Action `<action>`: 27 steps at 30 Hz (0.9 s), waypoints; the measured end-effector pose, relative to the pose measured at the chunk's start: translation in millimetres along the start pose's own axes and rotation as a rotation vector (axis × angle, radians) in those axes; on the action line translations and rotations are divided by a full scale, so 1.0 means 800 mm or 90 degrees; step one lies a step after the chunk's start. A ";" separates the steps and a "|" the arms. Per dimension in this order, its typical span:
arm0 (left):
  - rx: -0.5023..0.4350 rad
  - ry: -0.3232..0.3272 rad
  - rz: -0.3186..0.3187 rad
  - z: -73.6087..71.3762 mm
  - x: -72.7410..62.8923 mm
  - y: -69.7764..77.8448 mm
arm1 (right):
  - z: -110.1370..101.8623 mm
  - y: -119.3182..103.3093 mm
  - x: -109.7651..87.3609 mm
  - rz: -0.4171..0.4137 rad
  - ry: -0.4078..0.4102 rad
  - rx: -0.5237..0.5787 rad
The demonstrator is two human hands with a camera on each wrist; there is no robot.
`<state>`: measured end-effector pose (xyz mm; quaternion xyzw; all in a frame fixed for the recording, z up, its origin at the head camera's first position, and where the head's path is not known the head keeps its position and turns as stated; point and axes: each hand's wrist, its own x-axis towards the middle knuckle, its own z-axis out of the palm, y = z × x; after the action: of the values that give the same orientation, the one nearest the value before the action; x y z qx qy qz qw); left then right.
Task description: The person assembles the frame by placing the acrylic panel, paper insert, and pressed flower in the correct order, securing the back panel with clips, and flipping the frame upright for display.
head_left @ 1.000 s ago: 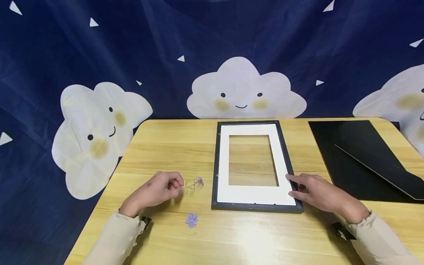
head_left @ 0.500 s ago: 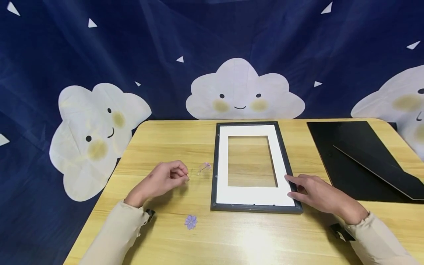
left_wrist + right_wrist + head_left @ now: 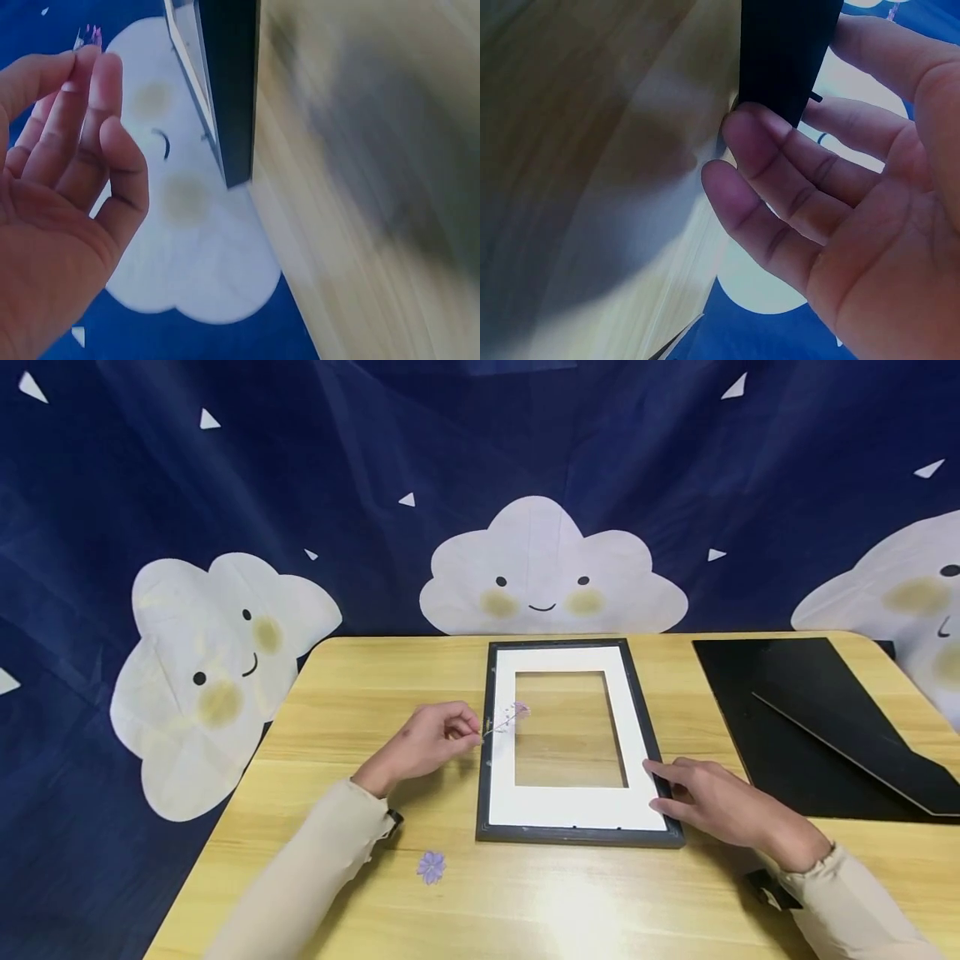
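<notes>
My left hand (image 3: 423,745) pinches the thin stem of a small purple flower sprig (image 3: 521,710) between thumb and fingertips. In the head view the blossom overlaps the left side of the white mat (image 3: 577,806) inside a black picture frame (image 3: 576,836). The left wrist view shows only a bit of pink blossom (image 3: 93,34) past the fingertips. My right hand (image 3: 716,797) grips the frame's lower right side, thumb and index over its edge. Up close, the right wrist view has the fingers (image 3: 754,139) against the frame's dark side (image 3: 784,60).
A loose purple flower head (image 3: 431,867) lies on the wooden table (image 3: 360,677), left of the frame's lower corner. To the right lies a black backing board (image 3: 787,677) with a raised flap (image 3: 862,752). A blue cloud-print curtain (image 3: 375,435) hangs behind.
My left hand has carried the flower sprig right and away from me, from beside the frame to over its left edge. The right hand and the frame have stayed put.
</notes>
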<state>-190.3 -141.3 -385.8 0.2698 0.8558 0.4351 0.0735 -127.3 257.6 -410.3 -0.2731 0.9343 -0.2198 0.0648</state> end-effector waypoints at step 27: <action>0.035 -0.033 -0.098 0.072 0.102 0.025 | 0.004 -0.004 0.003 -0.010 -0.002 0.025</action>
<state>-230.3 -48.3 -396.0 0.2162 0.8835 0.3973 0.1219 -127.2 252.5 -411.4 -0.2799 0.9274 -0.2380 0.0699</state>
